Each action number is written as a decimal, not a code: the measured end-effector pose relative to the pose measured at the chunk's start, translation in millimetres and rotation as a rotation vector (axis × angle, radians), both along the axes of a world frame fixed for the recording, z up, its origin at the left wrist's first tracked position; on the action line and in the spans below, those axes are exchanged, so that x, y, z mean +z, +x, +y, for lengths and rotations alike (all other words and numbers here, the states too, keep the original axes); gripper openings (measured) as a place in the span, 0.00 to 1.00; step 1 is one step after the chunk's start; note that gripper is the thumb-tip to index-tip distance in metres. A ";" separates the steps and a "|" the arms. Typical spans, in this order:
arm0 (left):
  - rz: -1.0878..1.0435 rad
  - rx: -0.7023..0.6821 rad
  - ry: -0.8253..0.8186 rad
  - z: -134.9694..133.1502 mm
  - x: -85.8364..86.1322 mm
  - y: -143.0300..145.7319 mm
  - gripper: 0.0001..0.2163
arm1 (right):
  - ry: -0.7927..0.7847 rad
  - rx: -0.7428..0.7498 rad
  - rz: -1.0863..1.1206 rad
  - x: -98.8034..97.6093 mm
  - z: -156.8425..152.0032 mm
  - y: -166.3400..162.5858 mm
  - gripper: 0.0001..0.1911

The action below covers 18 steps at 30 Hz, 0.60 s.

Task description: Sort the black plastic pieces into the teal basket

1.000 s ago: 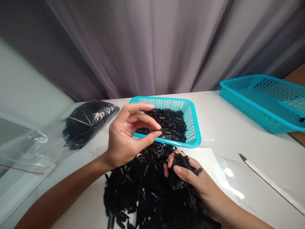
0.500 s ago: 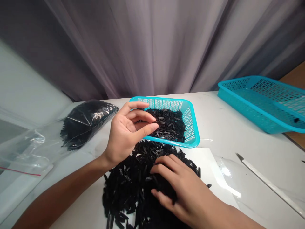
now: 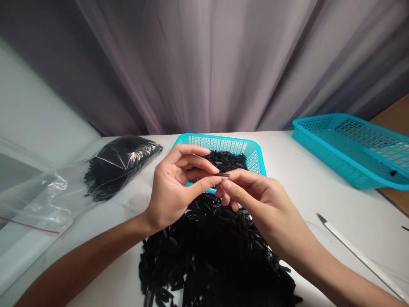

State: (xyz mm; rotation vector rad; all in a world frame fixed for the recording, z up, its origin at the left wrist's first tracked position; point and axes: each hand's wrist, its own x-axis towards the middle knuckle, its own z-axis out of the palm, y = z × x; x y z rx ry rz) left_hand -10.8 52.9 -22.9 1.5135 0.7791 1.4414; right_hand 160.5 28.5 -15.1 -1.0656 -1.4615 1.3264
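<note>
Thumb and fingers of my left hand (image 3: pixel 174 187) pinch a slim black piece (image 3: pixel 223 174), dark and narrow like a small clip; its exact kind is too small to tell. From the other side, my right hand (image 3: pixel 255 194) closes its thumb and index finger at the right end of the same piece. Both hands are raised above a large heap of similar black pieces (image 3: pixel 207 251) on the table. Just beyond them stands a turquoise basket (image 3: pixel 260 160) partly filled with such pieces, its front partly hidden by my hands.
A clear zip bag (image 3: pixel 124 164) of black pieces lies at left. A second turquoise basket (image 3: pixel 329 160) stands at far right, with a small dark bit in it. A white-handled pointed tool (image 3: pixel 358 251) rests on the right of the table. A grey curtain (image 3: pixel 204 64) hangs behind.
My right hand has risen from the black heap to meet my left hand at the slim piece. My left hand has kept its pinch, and the view has shifted slightly.
</note>
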 end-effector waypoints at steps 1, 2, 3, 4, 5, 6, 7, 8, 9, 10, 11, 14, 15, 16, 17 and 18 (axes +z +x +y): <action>0.000 0.005 -0.007 0.4 0.4 -1.1 0.17 | 0.002 -0.004 0.008 0.6 2.7 -1.5 0.14; -0.005 0.009 -0.016 1.4 0.7 -2.4 0.17 | 0.005 -0.013 0.007 0.8 4.4 -2.5 0.14; -0.011 0.013 -0.025 2.7 1.1 -4.0 0.16 | 0.006 -0.025 0.004 0.5 5.1 -2.8 0.13; -0.018 0.020 -0.031 4.2 1.6 -5.6 0.16 | 0.006 -0.039 0.002 0.1 5.2 -2.6 0.13; -0.024 0.031 -0.035 5.7 2.2 -7.3 0.16 | 0.005 -0.053 0.001 -0.5 4.9 -1.8 0.12; -0.029 0.045 -0.034 7.2 2.8 -8.8 0.16 | 0.005 -0.070 0.000 -0.9 4.3 -0.6 0.11; -0.032 0.061 -0.030 8.5 3.5 -10.1 0.15 | 0.006 -0.087 -0.002 -1.2 3.8 0.9 0.11; -0.033 0.078 -0.024 9.4 4.2 -11.3 0.15 | 0.009 -0.105 -0.005 -1.2 3.4 2.5 0.11; -0.033 0.091 -0.017 9.9 4.9 -12.2 0.15 | 0.013 -0.119 -0.008 -1.0 3.2 4.1 0.10; -0.029 0.098 -0.011 10.1 5.7 -12.8 0.15 | 0.016 -0.130 -0.008 -0.7 3.1 5.7 0.10; -0.023 0.100 -0.004 10.0 6.3 -13.3 0.15 | 0.020 -0.138 -0.005 -0.3 3.2 7.1 0.09; 0.003 0.087 0.018 8.6 7.8 -13.8 0.16 | 0.030 -0.147 0.025 0.7 3.4 10.0 0.07; 0.010 0.082 0.026 8.1 8.2 -13.8 0.16 | 0.032 -0.147 0.032 1.0 3.2 10.6 0.06; 0.016 0.079 0.034 7.5 8.5 -13.7 0.16 | 0.031 -0.148 0.034 1.2 3.0 11.1 0.06; 0.021 0.077 0.040 7.0 8.7 -13.7 0.16 | 0.028 -0.147 0.032 1.3 2.7 11.5 0.06; 0.026 0.078 0.045 6.4 8.9 -13.6 0.16 | 0.024 -0.147 0.032 1.4 2.3 11.8 0.06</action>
